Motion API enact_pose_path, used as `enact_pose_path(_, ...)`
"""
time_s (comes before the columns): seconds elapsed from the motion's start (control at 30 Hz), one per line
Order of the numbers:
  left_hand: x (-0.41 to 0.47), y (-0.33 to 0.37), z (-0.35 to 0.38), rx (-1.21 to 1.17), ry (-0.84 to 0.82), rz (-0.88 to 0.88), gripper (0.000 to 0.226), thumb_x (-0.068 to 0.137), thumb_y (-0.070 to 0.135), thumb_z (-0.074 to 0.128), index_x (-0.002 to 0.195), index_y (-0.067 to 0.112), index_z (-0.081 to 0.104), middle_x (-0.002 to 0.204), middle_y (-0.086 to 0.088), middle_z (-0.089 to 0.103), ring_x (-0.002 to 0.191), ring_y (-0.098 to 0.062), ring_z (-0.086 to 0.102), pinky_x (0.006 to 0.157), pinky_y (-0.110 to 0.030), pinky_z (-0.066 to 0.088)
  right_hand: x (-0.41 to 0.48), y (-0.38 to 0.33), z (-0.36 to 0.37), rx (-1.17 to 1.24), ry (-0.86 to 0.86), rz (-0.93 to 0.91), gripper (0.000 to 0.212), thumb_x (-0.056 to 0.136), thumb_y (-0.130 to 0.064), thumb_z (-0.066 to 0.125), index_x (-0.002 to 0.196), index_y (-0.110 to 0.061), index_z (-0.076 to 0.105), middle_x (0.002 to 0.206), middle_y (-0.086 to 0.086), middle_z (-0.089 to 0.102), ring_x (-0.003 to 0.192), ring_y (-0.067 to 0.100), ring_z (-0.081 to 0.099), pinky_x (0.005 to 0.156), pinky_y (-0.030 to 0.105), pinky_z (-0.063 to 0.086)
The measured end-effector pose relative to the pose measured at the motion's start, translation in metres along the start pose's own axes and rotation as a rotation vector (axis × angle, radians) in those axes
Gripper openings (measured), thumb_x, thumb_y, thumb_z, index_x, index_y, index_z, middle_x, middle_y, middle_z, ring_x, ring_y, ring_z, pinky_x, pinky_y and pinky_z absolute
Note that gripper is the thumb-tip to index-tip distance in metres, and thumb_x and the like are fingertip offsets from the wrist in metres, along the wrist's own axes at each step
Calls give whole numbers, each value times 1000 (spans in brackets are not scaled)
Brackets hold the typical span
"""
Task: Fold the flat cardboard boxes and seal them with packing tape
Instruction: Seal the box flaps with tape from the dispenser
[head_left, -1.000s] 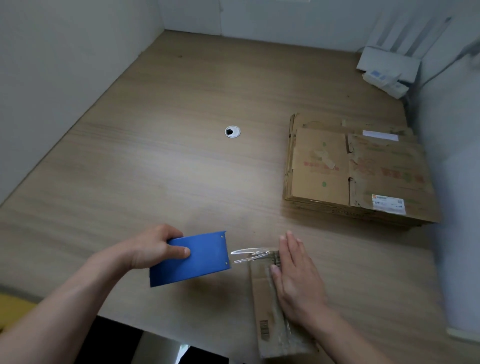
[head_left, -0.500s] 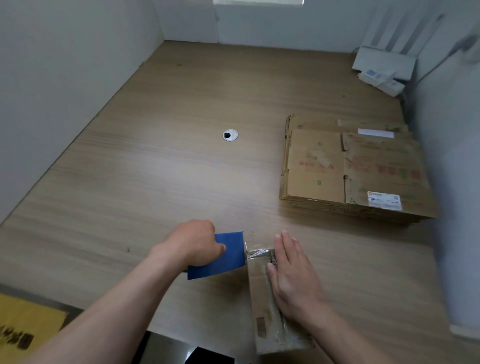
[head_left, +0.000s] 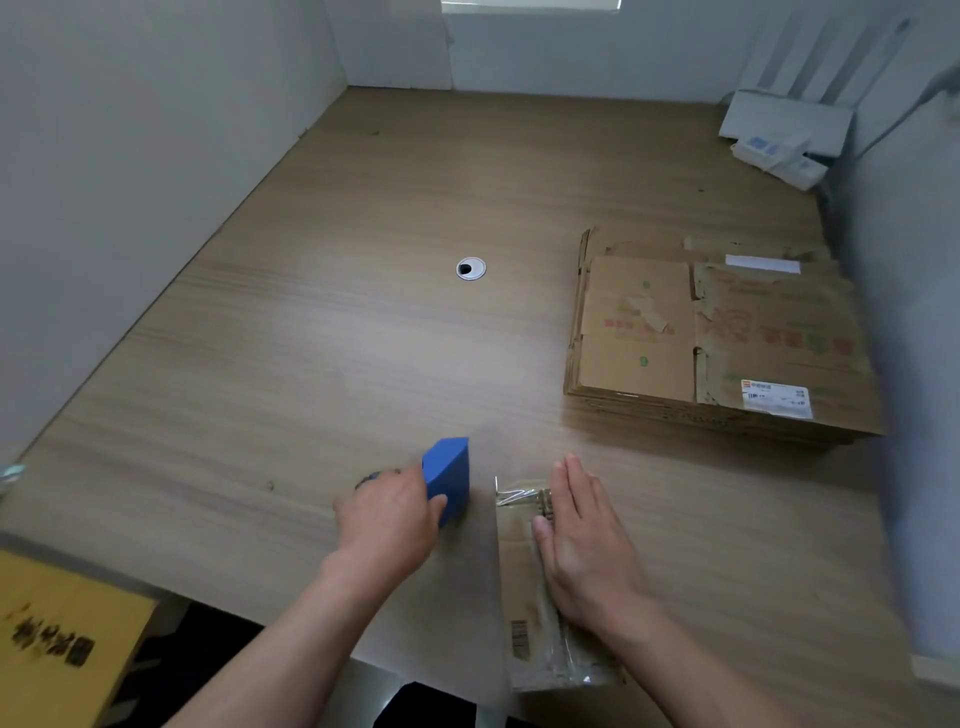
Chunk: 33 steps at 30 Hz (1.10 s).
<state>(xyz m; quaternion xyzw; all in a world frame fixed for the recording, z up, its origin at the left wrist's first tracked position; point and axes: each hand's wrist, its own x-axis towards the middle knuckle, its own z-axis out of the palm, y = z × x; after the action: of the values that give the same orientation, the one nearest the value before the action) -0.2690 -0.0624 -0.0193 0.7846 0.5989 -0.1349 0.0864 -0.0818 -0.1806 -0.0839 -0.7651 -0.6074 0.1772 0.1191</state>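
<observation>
A small folded cardboard box (head_left: 524, 597) stands at the table's near edge, with clear tape (head_left: 511, 496) wrinkled over its far end. My right hand (head_left: 582, 540) lies flat on its top, fingers straight. My left hand (head_left: 389, 519) grips a blue tape dispenser (head_left: 449, 475) just left of the box, low over the table and apart from the tape end. A stack of flat cardboard boxes (head_left: 717, 343) lies at the right.
A round cable grommet (head_left: 471, 268) sits in the wooden table (head_left: 311, 338) near its middle. White boxes (head_left: 779, 140) lie in the far right corner. A yellow carton (head_left: 57, 639) stands below the table's near left edge. Walls close in the left, back and right.
My left hand has swung the dispenser toward the box's far end, then drawn it back off the tape and down toward the table. My right hand stays pressed on the box.
</observation>
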Motion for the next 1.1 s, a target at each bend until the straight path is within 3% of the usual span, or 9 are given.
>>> enact_pose_path(0.17, 15, -38, 34, -80, 163, 12, 28, 95, 44, 55, 97, 16, 55, 96, -8, 64, 91, -35, 61, 69, -40, 37, -1, -6, -2, 23, 3, 11, 75, 97, -47, 14, 158, -2, 18, 166, 15, 11, 154, 23, 7, 122, 28, -6)
enact_pose_path(0.37, 12, -63, 72, -99, 78, 32, 33, 78, 30, 79, 98, 12, 61, 89, -9, 62, 83, -36, 60, 71, -49, 45, -6, -18, -2, 38, 51, 94, 65, 97, -37, 34, 146, 6, 41, 154, 24, 37, 144, 28, 26, 120, 32, 11)
enact_pose_path(0.47, 13, -65, 61, -235, 187, 40, 39, 78, 31, 75, 109, 11, 61, 108, -11, 62, 102, -35, 58, 83, -50, 45, -6, -18, -3, 78, 97, 92, 71, 97, -43, 26, 153, 0, 30, 163, 17, 21, 150, 18, 9, 121, 23, -1)
enact_pose_path(0.57, -2, -40, 31, -573, 410, 259, 51, 84, 38, 56, 121, 2, 60, 124, -12, 57, 116, -30, 52, 100, -41, 41, -7, -16, 0, 123, 84, 106, 78, 94, -52, 17, 158, -7, 16, 166, 5, 1, 149, 5, -7, 120, 18, -8)
enact_pose_path(0.63, -14, -3, 17, -833, 275, 356, 64, 92, 42, 49, 140, 0, 48, 145, -8, 45, 138, -18, 37, 116, -22, 24, -6, -15, 3, 124, 86, 122, 78, 95, -52, 19, 158, -6, 17, 166, 5, 0, 150, 6, -6, 121, 19, -4)
enact_pose_path(0.73, -20, 51, 28, -1054, -100, 299, 71, 104, 39, 42, 157, 5, 8, 164, 0, 5, 146, 1, -2, 111, -5, -6, -6, -13, 6, 121, 54, 137, 79, 95, -55, 16, 158, -7, 10, 163, -2, -10, 151, 6, -8, 121, 19, -4)
enact_pose_path(0.8, -21, 69, 46, -1120, -221, 225, 72, 105, 34, 40, 157, 9, -4, 166, -1, -5, 145, 1, -6, 112, -9, -5, -6, -12, 5, 159, 49, 151, 80, 93, -57, 15, 158, -10, 7, 161, -6, -13, 151, 5, -8, 121, 19, -2)
enact_pose_path(0.97, -23, 68, 68, -1256, -236, 184, 70, 105, 32, 42, 157, 23, -4, 160, 17, 1, 145, 7, 1, 117, -12, 5, -7, -9, 6, 391, 81, 207, 79, 91, -54, 24, 159, -16, 7, 163, -11, -7, 147, -11, -10, 118, 11, -3)
enact_pose_path(1.1, -17, 61, 69, -1145, -201, 206, 78, 101, 32, 52, 158, 17, 0, 163, 9, 2, 149, -1, 1, 117, -12, 1, -9, -10, 5, 580, 196, 378, 72, 93, -42, 37, 157, -21, 15, 162, -9, 5, 152, 4, -2, 124, 23, 1)
